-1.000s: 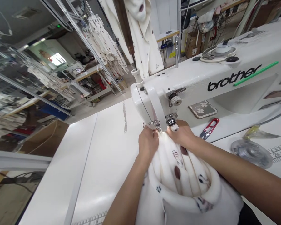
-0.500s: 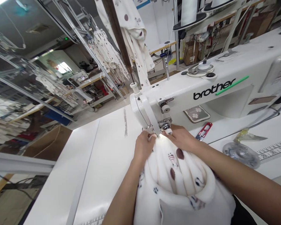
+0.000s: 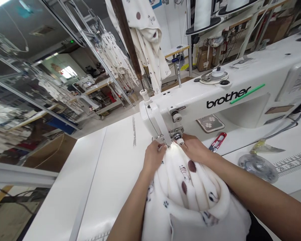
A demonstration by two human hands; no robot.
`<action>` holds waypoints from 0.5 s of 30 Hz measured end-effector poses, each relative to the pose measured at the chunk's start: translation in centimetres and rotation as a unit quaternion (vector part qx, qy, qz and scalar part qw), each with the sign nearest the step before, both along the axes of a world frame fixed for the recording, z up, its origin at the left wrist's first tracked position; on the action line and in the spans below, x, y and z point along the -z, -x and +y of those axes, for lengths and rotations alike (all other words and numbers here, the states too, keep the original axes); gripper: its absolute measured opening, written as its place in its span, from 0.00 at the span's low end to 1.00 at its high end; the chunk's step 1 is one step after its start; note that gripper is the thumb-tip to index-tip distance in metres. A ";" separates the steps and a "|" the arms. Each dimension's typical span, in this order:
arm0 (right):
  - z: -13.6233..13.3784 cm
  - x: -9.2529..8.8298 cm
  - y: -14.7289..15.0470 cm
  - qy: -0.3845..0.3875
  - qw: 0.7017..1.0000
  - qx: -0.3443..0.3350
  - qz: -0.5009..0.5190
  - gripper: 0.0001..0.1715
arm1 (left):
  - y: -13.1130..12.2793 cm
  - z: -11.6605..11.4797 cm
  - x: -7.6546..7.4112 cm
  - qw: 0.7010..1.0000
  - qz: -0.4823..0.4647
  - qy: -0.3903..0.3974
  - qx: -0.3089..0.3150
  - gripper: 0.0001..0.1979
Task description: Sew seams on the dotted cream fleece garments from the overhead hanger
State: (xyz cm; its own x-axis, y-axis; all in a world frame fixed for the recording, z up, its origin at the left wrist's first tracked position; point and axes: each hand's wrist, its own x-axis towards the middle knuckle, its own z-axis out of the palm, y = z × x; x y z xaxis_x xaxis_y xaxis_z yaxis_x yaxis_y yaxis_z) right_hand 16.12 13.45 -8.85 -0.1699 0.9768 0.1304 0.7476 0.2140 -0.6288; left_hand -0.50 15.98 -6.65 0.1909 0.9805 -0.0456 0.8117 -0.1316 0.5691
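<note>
White table (image 3: pixel 110 160), fleece fabric (image 3: pixel 190 187) between left hand (image 3: pixel 154 157), right hand (image 3: pixel 195 150)

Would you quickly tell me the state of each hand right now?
Left hand: closed, pinching the white spotted fleece fabric at the white sewing machine.
Right hand: on the same fabric; grip cannot be told.

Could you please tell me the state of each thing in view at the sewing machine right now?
left hand, pinching the printed fleece at the needle of the sewing machine.
right hand, laid on the fleece beside the needle; grip unclear.
printed fleece, bunched in folds, front edge under the machine head.
red snips, lying flat beside the right hand, untouched.
hanging garments, draped behind the machine.
</note>
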 end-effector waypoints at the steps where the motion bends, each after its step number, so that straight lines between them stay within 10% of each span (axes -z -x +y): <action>1: 0.0 0.0 0.0 0.001 1.000 0.000 0.000 0.18 | 0.0 0.0 0.0 1.000 -0.002 0.002 0.002 0.08; 15: 0.0 -0.1 0.0 0.008 1.000 0.000 0.010 0.16 | 0.4 0.1 -0.1 0.999 -0.034 0.033 0.013 0.09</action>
